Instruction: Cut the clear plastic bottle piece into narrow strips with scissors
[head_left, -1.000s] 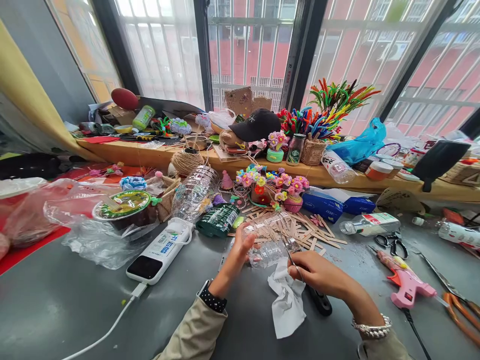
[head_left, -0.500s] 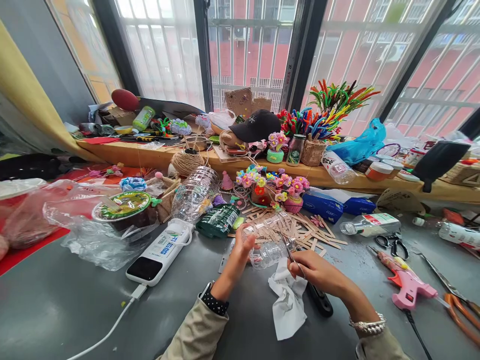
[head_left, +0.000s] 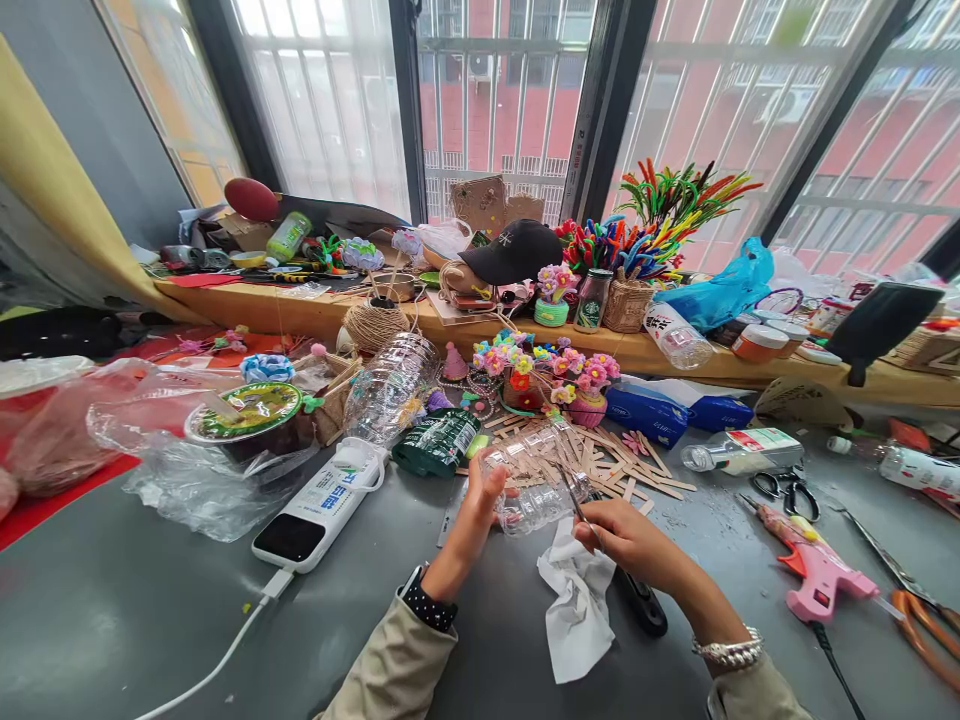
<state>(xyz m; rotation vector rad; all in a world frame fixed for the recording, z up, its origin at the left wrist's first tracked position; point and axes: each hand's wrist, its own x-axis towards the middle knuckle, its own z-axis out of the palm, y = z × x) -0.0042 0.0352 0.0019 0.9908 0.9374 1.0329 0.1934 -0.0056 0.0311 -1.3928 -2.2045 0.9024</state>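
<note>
My left hand [head_left: 480, 505] is closed round the left side of a clear plastic bottle [head_left: 534, 497], which looks cut open and lies on its side in the air. In my right hand [head_left: 619, 535] is a pair of scissors [head_left: 574, 490], its blades at the bottle's right end. The scissors' handles are mostly hidden by my fingers. Below the bottle a crumpled white tissue [head_left: 576, 610] lies on the grey table, beside a black handle [head_left: 643, 603] partly covered by my right hand. Behind the bottle, wooden craft sticks [head_left: 637, 460] are scattered.
A pink glue gun [head_left: 821, 565], black-handled scissors [head_left: 786, 492] and orange-handled scissors [head_left: 919, 630] lie at right. To the left are a white power bank [head_left: 322, 510] with its cable, a green package [head_left: 436, 442] and a lidded bowl [head_left: 251, 415]. Crochet flowers [head_left: 589, 375] stand behind.
The scissors' blades have shifted slightly at the bottle's right end, and my right hand has moved a little. My left hand keeps its hold on the bottle.
</note>
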